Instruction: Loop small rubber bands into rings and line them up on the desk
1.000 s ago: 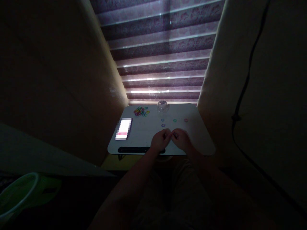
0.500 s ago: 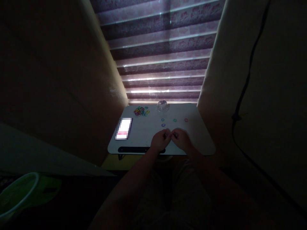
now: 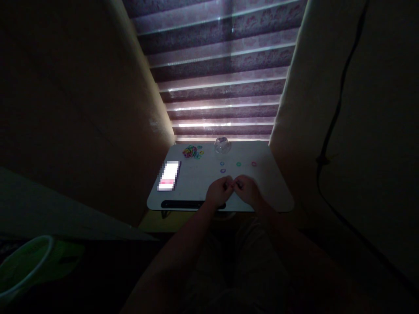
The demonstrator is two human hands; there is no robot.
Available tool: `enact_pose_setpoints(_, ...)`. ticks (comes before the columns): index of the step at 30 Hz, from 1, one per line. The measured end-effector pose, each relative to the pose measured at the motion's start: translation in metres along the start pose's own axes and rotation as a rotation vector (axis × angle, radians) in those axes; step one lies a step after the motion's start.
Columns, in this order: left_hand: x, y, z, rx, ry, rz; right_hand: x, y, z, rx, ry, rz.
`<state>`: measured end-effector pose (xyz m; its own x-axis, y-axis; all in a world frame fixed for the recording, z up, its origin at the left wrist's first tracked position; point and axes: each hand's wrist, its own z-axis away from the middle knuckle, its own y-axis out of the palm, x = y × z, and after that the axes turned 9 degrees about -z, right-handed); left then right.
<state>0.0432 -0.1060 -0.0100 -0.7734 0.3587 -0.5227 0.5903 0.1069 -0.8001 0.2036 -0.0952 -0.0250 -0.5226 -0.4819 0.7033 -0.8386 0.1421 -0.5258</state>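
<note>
Over the front of a small white table point(image 3: 193, 183), my left hand point(image 3: 218, 191) and my right hand point(image 3: 247, 189) meet fingertip to fingertip. Both have their fingers closed in a pinch; something small and reddish may lie between them, too dark and small to name. Just beyond the hands are a blue ring point(image 3: 222, 163), a purple ring point(image 3: 223, 171), a green ring point(image 3: 238, 164) and a pink ring point(image 3: 254, 164), lying apart on the tabletop. A pile of colourful small rings point(image 3: 190, 151) sits at the back left.
A clear rounded container point(image 3: 222, 146) stands at the table's back edge. On the left lies a phone point(image 3: 169, 175) with a lit, blurred screen. A black strip point(image 3: 181, 204) runs along the front edge. Walls flank the table, and a green basket point(image 3: 62, 257) is at lower left.
My right hand's fingers have shifted very slightly against the left ones. The rings, phone and container have stayed where they were.
</note>
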Motion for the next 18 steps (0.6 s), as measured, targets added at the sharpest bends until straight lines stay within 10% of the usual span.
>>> enact_pose_setpoints(18,0.0007,0.0023,-0.0004,0.001,-0.005,-0.008,0.0022,-0.0013,-0.0004,0.0,0.005,-0.007)
